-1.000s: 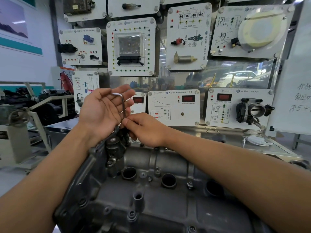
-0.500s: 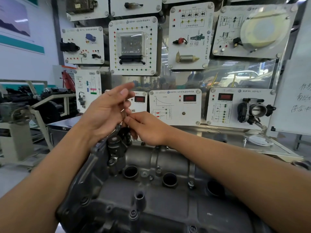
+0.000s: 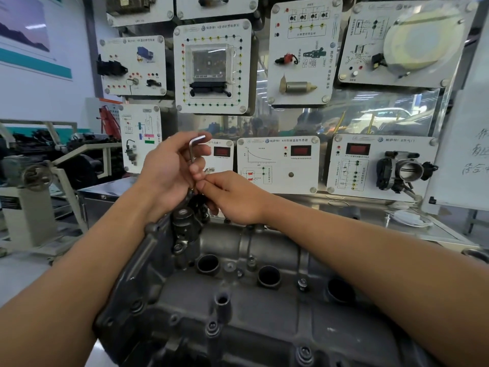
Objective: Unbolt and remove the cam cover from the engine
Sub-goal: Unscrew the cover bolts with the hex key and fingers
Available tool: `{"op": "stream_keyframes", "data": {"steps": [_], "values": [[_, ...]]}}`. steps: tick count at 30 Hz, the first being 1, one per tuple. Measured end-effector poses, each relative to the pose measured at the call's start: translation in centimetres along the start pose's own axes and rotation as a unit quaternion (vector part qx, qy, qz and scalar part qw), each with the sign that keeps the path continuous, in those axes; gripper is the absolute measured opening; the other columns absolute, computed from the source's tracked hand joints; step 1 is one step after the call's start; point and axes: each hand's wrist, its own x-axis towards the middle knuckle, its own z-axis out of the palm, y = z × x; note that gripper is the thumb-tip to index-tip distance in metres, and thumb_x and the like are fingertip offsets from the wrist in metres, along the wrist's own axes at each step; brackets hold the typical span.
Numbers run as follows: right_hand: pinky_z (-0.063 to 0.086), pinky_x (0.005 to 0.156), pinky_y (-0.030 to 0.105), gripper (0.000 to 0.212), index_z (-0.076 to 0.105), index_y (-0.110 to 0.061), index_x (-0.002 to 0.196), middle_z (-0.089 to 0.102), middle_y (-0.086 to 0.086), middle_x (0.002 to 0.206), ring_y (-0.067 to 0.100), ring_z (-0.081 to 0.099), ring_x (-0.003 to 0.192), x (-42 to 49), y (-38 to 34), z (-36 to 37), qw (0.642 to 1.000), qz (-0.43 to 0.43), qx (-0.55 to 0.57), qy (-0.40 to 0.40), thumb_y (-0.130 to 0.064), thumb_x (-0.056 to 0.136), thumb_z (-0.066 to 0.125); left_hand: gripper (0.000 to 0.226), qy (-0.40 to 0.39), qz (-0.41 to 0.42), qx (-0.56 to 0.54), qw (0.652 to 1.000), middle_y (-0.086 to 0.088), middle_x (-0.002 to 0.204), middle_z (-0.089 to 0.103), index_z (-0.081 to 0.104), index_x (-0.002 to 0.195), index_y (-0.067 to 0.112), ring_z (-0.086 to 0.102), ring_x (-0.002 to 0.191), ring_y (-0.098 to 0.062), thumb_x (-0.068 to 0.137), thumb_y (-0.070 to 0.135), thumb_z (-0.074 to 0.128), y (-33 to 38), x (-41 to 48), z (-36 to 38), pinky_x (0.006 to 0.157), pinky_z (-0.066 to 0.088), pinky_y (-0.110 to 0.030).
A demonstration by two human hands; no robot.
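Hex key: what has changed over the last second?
The hex key turned: its short arm pointed left, now it points right, about half a turn. The left hand went from an open palm to fingers curled round the shaft. The right hand still pinches the lower shaft; the cam cover sits as before.

Your left hand point(image 3: 166, 170) holds L-shaped hex key point(image 3: 192, 152) upright, short arm on top pointing right, fingers point(image 3: 198, 161) curled round shaft. Your right hand point(image 3: 232, 200) meets it from right, fingertips pinching key's lower shaft. Key's tip hidden behind both hands, above far left corner of cam cover point(image 3: 238, 313). Dark grey cover fills lower frame under both forearms. Round plug wells point(image 3: 208, 263) open along its middle, bolts point(image 3: 302, 283) seated beside them. Behind: white training panels point(image 3: 277, 165), throttle body point(image 3: 404, 170) on lower right panel, whiteboard point(image 3: 471, 144) at right edge.
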Motion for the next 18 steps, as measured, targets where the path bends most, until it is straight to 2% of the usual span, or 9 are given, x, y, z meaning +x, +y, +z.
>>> {"op": "stream_keyframes", "data": {"steps": [2,5,8,11,13,16,18], "values": [[0.038,0.057,0.018,0.037,0.054,-0.008,0.074,0.056,0.005,0.066,0.002,0.045,0.051,0.0,0.0,0.0,1.0,-0.001,0.0,0.003,-0.019,0.107,0.041,0.02,-0.022,-0.014,-0.022,0.999,0.001,0.066,0.06,0.064,0.09,0.011,0.037,0.046,-0.009,0.098,0.021,0.049,0.1,-0.2,-0.3,0.046,0.035,-0.02],[0.041,0.062,0.025,0.041,0.051,-0.013,0.067,0.056,0.001,0.063,0.007,0.047,0.053,0.0,0.0,0.0,1.0,0.005,-0.003,0.001,-0.02,0.107,0.041,0.023,-0.019,-0.036,-0.075,0.996,0.002,0.069,0.06,0.056,0.083,0.017,0.048,0.053,-0.009,0.102,0.026,0.045,0.0,-0.3,-0.8,0.052,0.042,-0.02],[0.041,0.061,0.023,0.04,0.053,-0.009,0.071,0.057,0.001,0.063,0.004,0.046,0.051,-0.1,-0.1,0.1,1.0,0.008,-0.006,0.004,-0.021,0.107,0.041,0.032,-0.016,-0.041,-0.106,0.993,0.004,0.073,0.062,0.051,0.075,0.02,0.055,0.056,-0.009,0.103,0.033,0.043,0.1,-0.3,-1.1,0.057,0.046,-0.021],[0.041,0.06,0.022,0.04,0.052,-0.011,0.07,0.057,0.002,0.064,0.005,0.047,0.051,-0.2,-0.2,0.1,1.0,0.012,-0.001,0.003,-0.021,0.107,0.04,0.038,-0.047,-0.032,-0.112,0.992,0.004,0.079,0.065,0.056,0.07,0.019,0.058,0.061,-0.009,0.103,0.032,0.044,-0.1,-0.4,-1.3,0.058,0.049,-0.022],[0.043,0.062,0.026,0.041,0.051,-0.013,0.068,0.057,0.004,0.065,0.011,0.049,0.056,-0.3,-0.3,0.1,1.0,0.013,0.002,0.002,-0.021,0.107,0.039,0.04,-0.077,-0.028,-0.124,0.989,0.003,0.083,0.068,0.064,0.066,0.017,0.06,0.065,-0.011,0.1,0.028,0.046,0.0,-0.4,-1.7,0.06,0.051,-0.024],[0.044,0.064,0.03,0.045,0.05,-0.018,0.065,0.058,0.007,0.066,0.016,0.051,0.061,-0.4,-0.5,0.1,1.0,0.01,0.006,0.01,-0.02,0.108,0.037,0.016,-0.107,-0.011,-0.113,0.988,0.002,0.089,0.07,0.06,0.08,0.016,0.061,0.073,-0.013,0.092,0.026,0.055,-0.1,-0.5,-2.0,0.067,0.052,-0.026],[0.045,0.064,0.031,0.047,0.049,-0.023,0.063,0.057,0.005,0.064,0.015,0.051,0.058,-0.5,-0.6,0.1,1.0,0.009,0.007,0.015,-0.02,0.108,0.035,0.009,-0.114,0.014,-0.081,0.99,0.002,0.091,0.07,0.056,0.086,0.019,0.06,0.075,-0.011,0.09,0.026,0.058,-0.2,-0.4,-2.0,0.071,0.052,-0.024]]}}
